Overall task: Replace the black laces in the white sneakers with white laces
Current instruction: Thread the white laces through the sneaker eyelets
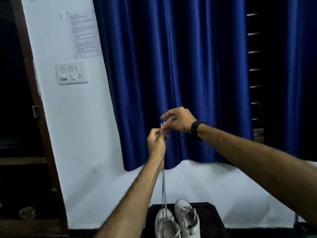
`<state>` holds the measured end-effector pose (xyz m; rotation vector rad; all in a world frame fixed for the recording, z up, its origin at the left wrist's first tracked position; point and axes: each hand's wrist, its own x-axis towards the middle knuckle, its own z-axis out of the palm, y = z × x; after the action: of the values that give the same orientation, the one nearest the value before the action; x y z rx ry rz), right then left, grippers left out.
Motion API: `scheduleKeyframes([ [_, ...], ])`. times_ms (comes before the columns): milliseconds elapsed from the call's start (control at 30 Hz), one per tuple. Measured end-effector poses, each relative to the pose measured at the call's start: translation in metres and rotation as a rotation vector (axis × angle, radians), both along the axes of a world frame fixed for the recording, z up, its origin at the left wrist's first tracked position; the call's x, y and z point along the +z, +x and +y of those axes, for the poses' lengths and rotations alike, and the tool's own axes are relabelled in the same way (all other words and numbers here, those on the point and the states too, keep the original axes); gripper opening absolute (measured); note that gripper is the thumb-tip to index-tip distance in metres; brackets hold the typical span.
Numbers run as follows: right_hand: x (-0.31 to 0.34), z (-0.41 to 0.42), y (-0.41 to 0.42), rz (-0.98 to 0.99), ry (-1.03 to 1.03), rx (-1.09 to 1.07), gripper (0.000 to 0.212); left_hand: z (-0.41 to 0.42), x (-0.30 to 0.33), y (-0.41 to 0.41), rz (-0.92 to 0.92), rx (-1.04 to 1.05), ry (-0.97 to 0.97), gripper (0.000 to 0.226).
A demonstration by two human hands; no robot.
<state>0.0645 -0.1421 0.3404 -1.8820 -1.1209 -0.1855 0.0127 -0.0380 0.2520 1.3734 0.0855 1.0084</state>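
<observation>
The left hand [156, 140] is curled, pinching both strands of a white lace [163, 189] near their ends. The right hand [178, 120], a dark band on its wrist, sits just above and beside it; thumb and fingers are bent toward the lace tips [162, 124], which poke up between the two hands. Whether the right fingers actually grip the tips I cannot tell, since they are small and partly hidden.

From the left hand the two strands run down, taut and close together, to the left sneaker [166, 224], where they enter the eyelets near the toe. So this shoe seems to be at an early stage of relacing, with the ends being evened up. The right sneaker [187, 219] stands touching it and already carries pale laces, loosely crossed. No black lace is visible.

The lace is light, soft and flat; it will sag and twist when slack, so it is best held near the stiff tips, which are the only part that will push through an eyelet. The sneakers are light and may lift or tip if the strands are pulled hard.

Both shoes stand on a dark tabletop [211, 213]. Behind hang a blue curtain [188, 66], a white wall with a switch panel [71, 73] and a printed sheet [84, 35]. No containers are in view.
</observation>
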Motion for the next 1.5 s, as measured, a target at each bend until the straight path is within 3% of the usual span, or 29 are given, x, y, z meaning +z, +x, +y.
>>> scheduleKeyframes([
  [133, -0.017, 0.006, 0.009, 0.089, 0.108, -0.043, 0.020, 0.002, 0.000, 0.002, 0.004, -0.003, -0.007, 0.016],
  [233, -0.060, 0.009, 0.010, 0.244, 0.078, 0.025, 0.031, 0.006, 0.003, 0.003, 0.022, -0.007, -0.040, 0.017],
  [333, -0.145, 0.009, -0.005, 0.352, 0.078, -0.016, 0.040, 0.011, 0.007, 0.003, 0.054, -0.004, -0.084, 0.019],
  [400, -0.218, 0.002, -0.022, 0.188, 0.091, -0.139, 0.030, 0.015, 0.008, 0.002, 0.077, 0.016, -0.064, 0.020],
  [467, -0.281, -0.006, -0.044, -0.006, -0.086, -0.176, 0.021, 0.018, 0.008, 0.002, 0.098, 0.019, -0.053, 0.019],
  [600, -0.354, -0.004, -0.076, -0.059, -0.474, -0.135, 0.047, 0.016, 0.011, 0.004, 0.124, 0.010, -0.039, 0.018],
  [700, -0.388, -0.001, -0.086, -0.154, -0.563, -0.183, 0.039, 0.017, 0.016, 0.007, 0.136, 0.014, -0.018, 0.019],
  [833, -0.402, 0.002, -0.096, -0.296, -0.493, -0.327, 0.023, 0.024, 0.031, 0.010, 0.118, 0.071, 0.017, 0.020],
  [1033, -0.394, 0.017, -0.095, -0.268, -0.646, -0.425, 0.025, 0.022, 0.052, 0.014, 0.105, 0.091, 0.041, 0.022],
  [1167, -0.391, 0.018, -0.093, -0.290, -0.595, -0.435, 0.016, 0.019, 0.054, 0.013, 0.110, 0.080, 0.074, 0.019],
  [1500, -0.403, 0.019, -0.081, -0.196, -0.702, -0.302, 0.048, 0.012, 0.082, 0.010, 0.086, 0.086, 0.125, 0.016],
])
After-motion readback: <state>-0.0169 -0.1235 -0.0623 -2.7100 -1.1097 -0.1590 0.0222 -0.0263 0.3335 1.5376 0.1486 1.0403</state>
